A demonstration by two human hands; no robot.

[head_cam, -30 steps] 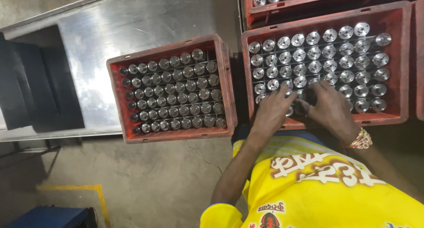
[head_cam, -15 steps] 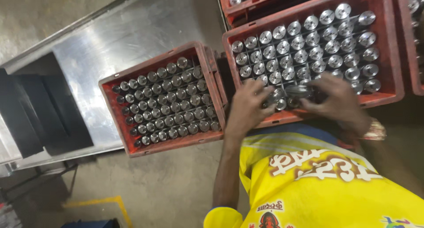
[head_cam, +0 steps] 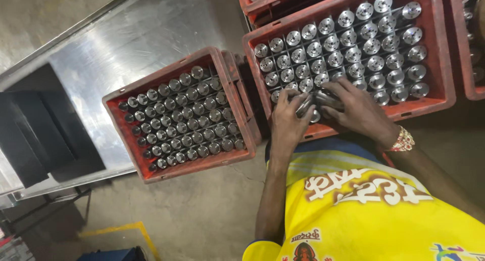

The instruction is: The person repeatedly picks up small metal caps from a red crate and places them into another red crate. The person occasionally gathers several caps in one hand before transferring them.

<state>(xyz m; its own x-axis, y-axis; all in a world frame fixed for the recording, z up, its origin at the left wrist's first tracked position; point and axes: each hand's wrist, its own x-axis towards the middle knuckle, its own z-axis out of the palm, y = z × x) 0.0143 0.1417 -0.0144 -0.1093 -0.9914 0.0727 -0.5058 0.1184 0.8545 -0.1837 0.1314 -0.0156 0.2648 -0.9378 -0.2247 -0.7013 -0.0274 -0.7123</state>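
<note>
Together our left hand (head_cam: pixel 288 120) and right hand (head_cam: pixel 361 109) meet over the near edge of the big red crate (head_cam: pixel 429 102), fingers curled around a few shiny metal cylinders (head_cam: pixel 316 102) held between them. These pieces lie tipped on their sides, long axis running roughly from one palm to the other, while the parts standing in the grid (head_cam: pixel 348 38) point straight up. Both hands touch the bundle; how many pieces it holds we cannot quite tell, as the fingers cover it. Just to our left sits a smaller red crate (head_cam: pixel 151 172), filled with darker upright cylinders (head_cam: pixel 184 117), resting half on a steel table (head_cam: pixel 126 43). Beneath us lies a bare concrete floor (head_cam: pixel 202 215), with more red crates at the far and right edges.
</note>
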